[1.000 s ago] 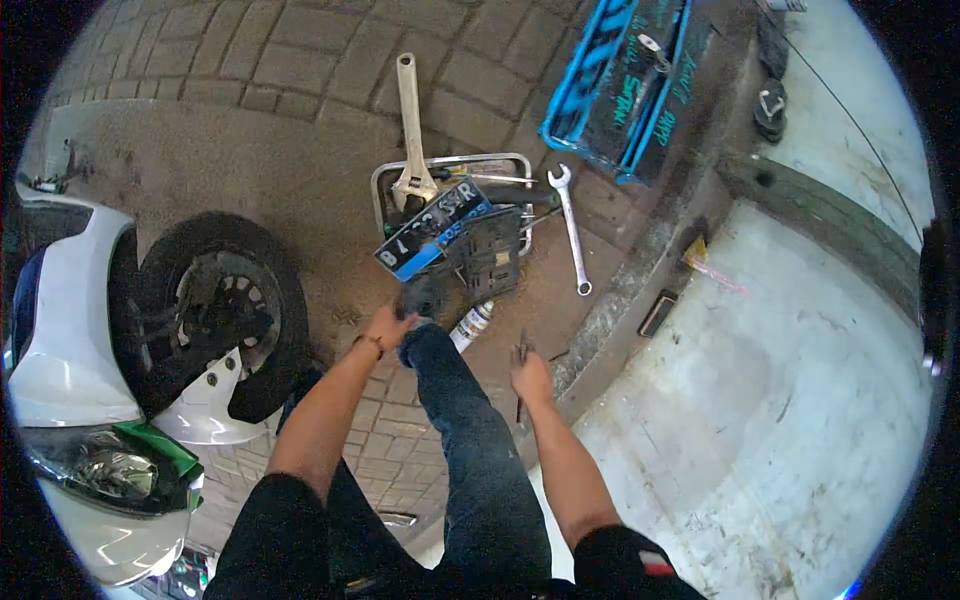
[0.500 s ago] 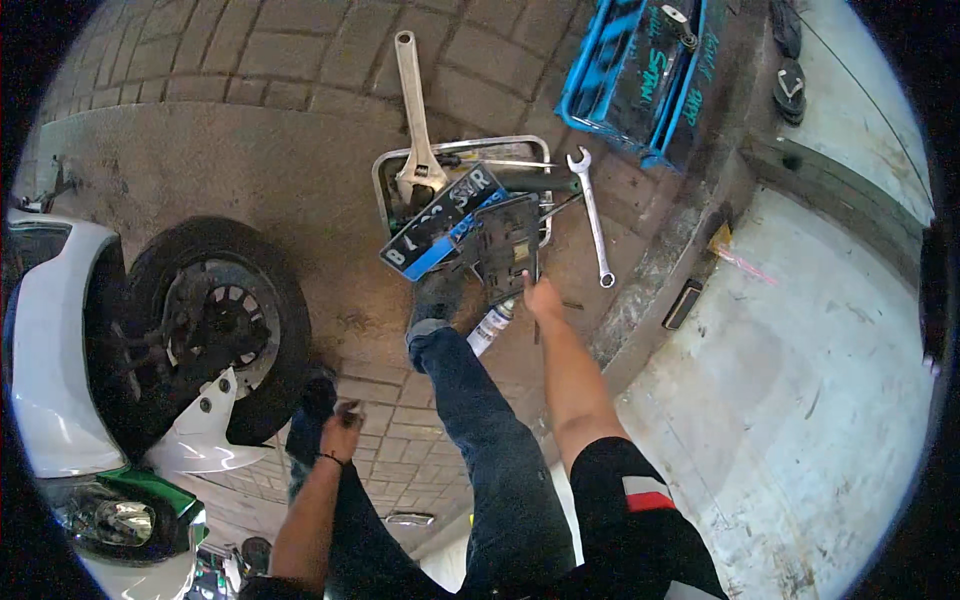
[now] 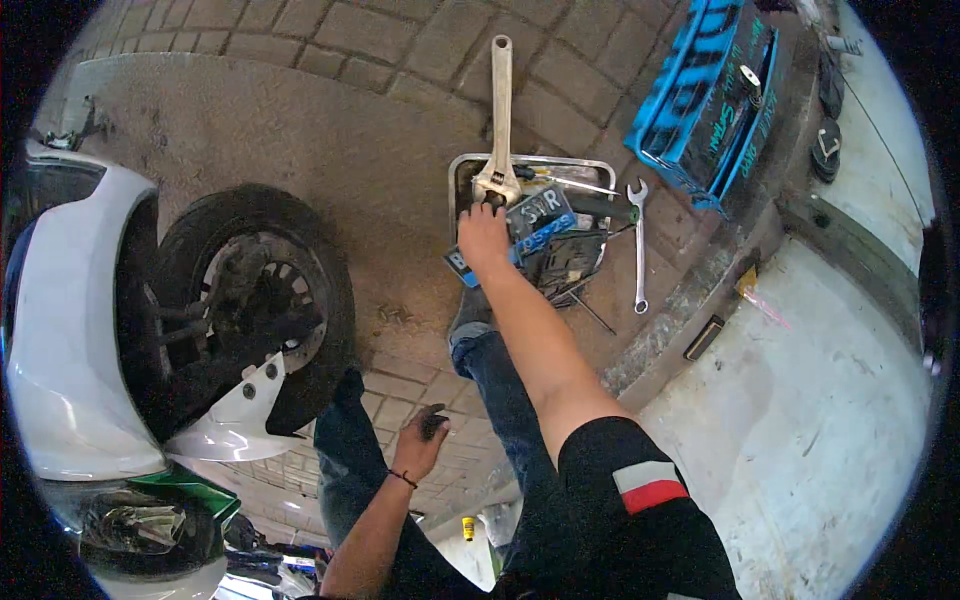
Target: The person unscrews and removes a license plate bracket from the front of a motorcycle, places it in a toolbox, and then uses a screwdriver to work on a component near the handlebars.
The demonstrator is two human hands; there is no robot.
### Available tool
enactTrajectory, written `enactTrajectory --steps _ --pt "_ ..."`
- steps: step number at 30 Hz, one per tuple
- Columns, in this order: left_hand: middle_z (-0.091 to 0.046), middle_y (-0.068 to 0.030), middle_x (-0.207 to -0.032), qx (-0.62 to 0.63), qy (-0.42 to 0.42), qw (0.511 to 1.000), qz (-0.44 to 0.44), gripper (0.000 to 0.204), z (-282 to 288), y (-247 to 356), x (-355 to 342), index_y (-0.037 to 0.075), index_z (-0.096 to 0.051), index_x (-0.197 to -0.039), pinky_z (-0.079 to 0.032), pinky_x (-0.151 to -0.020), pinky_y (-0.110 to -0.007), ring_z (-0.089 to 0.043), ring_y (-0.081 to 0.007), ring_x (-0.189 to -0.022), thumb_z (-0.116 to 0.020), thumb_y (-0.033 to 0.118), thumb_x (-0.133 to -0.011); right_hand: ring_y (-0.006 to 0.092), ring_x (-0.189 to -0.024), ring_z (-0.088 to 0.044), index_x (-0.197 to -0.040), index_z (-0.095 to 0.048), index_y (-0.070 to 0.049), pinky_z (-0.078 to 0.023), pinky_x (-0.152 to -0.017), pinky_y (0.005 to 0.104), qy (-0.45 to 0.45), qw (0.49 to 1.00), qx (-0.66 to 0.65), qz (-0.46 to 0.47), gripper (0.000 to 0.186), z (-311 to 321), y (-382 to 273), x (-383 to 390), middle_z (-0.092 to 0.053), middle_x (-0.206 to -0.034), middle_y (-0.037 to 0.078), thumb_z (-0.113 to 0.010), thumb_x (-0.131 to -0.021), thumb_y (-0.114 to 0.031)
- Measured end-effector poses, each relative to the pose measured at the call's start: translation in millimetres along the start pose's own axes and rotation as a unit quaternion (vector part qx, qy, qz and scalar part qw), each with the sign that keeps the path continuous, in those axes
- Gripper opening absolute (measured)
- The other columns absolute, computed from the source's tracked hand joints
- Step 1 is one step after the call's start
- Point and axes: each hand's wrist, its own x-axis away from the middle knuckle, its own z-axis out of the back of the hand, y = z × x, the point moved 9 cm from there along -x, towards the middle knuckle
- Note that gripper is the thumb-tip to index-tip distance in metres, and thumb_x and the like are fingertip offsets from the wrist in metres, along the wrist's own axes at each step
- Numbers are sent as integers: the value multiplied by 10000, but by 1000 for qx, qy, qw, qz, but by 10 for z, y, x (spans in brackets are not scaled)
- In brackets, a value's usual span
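My right hand (image 3: 484, 238) reaches over the left part of a black and blue number plate (image 3: 545, 215). Its fingers bend down at the head of a large adjustable wrench (image 3: 501, 110); what they grip is hidden. Plate and wrench rest on a metal-rimmed tray (image 3: 456, 180). Beside the plate lies a dark plastic frame (image 3: 570, 262), partly covered by it. Lower down, my left hand (image 3: 418, 447) hangs near my knee, its fingers curled round something small and dark that I cannot make out.
A combination wrench (image 3: 641, 250) lies right of the tray. Beyond it stands a blue metal toolbox (image 3: 700, 110). To the left is a white vehicle (image 3: 80, 330) with an exposed wheel (image 3: 335, 300). A phone-like dark object (image 3: 704, 338) sits on the ledge, and sandals (image 3: 826, 150) lie farther off.
My right hand has left the dark frame and moved left to the plate and adjustable wrench. The frame now lies lower beside the plate. My left hand has risen slightly; the view has shifted.
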Motion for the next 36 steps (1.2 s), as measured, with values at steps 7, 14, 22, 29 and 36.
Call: enactTrajectory --steps 7,14,22,29,36 --pt "-683 -129 -989 -59 40 996 46 380 511 -160 411 58 -569 -1194 -506 -812 -338 -657 -249 -927 -623 282 -891 265 -1082 -501 -1038 -652 -111 -337 -935 475 40 998 20 54 249 150 -275 157 -560 -1119 82 -515 -848 -198" --pt "-676 -156 -974 -131 4 991 -14 376 227 480 637 35 -570 -1181 -508 -814 -364 -657 -276 -924 -625 258 -883 274 -1197 -473 -1159 -557 -77 -298 -1031 580 83 964 -52 249 333 1278 -793 662 -538 -1207 129 -487 -850 -179" --pt "-607 -202 -1137 -259 -35 946 -194 388 126 2549 2024 29 -559 -1191 -494 -866 -399 -617 -322 -1018 -609 265 -887 334 -1104 -562 -1205 -531 -55 -413 -992 432 320 813 -476 100 521 3806 319 3116 -582 -1203 150 -733 -730 -124" --pt "-583 -201 -1155 -320 208 835 -397 397 1382 5266 4315 61 -574 -1191 -460 -915 -423 -564 -372 -1071 -626 291 -871 420 -934 -606 -1183 -468 35 -475 -802 469 200 899 -343 -187 508 5109 1974 4608 -629 -996 257 -686 -828 -256" --pt "-642 -154 -1007 -154 347 810 -446 301 2835 5820 4568 5 -599 -1111 -506 -796 -354 -638 -269 -914 -647 170 -864 363 -930 -590 -1229 -435 60 -459 -854 440 464 781 -396 -133 434 6678 2298 3914 -592 -1057 248 -581 -927 -215"
